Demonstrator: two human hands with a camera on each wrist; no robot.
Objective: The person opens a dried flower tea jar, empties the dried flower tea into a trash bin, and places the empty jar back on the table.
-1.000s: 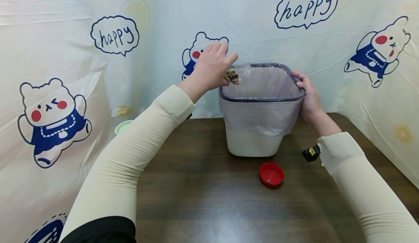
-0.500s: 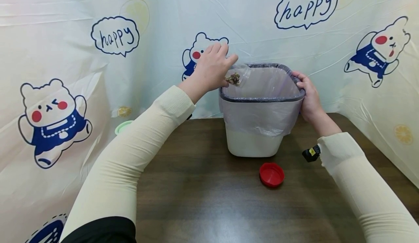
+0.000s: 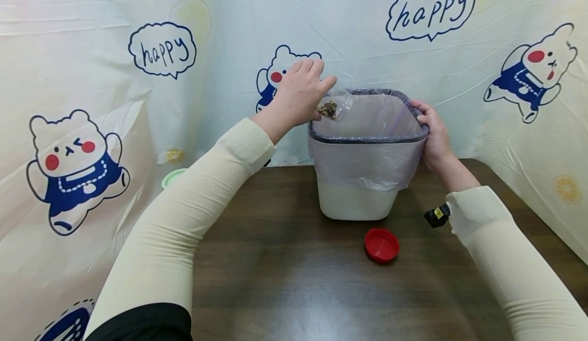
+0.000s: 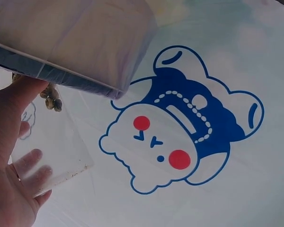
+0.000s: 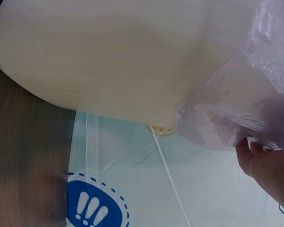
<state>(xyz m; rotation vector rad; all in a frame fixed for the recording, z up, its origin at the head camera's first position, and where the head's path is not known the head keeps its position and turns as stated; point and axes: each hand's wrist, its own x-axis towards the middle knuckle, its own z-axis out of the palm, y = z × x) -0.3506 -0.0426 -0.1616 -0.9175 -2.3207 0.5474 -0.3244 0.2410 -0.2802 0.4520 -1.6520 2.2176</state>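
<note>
A clear jar (image 3: 345, 103) lies tipped on its side in my left hand (image 3: 298, 96), its mouth pointing right over the rim of a pale trash bin (image 3: 357, 201). Small brownish dried clumps (image 3: 327, 109) sit in the jar; the left wrist view shows a few clumps (image 4: 53, 100) beside the thumb and specks along the jar's clear wall (image 4: 71, 156). My right hand (image 3: 435, 139) grips the bin's right rim through its thin translucent liner bag (image 3: 367, 162). In the right wrist view, the fingertips of that hand (image 5: 267, 168) press into the bag, partly hidden.
A red screw lid (image 3: 382, 245) lies upturned on the dark wooden table (image 3: 275, 259) in front of the bin. Behind my left sleeve, a light green round piece (image 3: 172, 178) partly shows. A printed curtain (image 3: 349, 24) hangs close behind the bin.
The clumps have slid slightly rightward inside the tilted jar, and the jar and left hand have shifted very little. My right hand and the bin stay in place.
</note>
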